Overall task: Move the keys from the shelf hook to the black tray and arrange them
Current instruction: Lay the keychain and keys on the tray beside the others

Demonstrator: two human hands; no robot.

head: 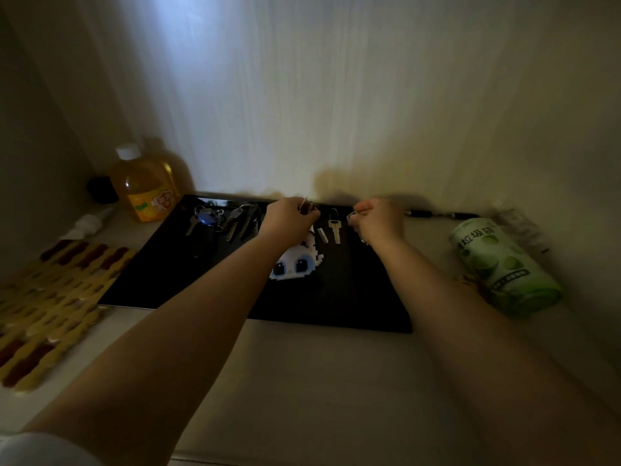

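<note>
the left hand [289, 215] pinches a key ring at the far edge of the black tray [353, 297], and the right hand [379, 219] is closed on a small metal piece. a silver key [334, 230] lies between them on the tray, with key bunches [225, 219] lying to the left.

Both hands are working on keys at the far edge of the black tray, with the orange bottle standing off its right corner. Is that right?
Not quite. The head view shows the bottle off the left corner of the tray; the green roll lies right. Left hand and right hand do handle keys at the far edge.
</note>
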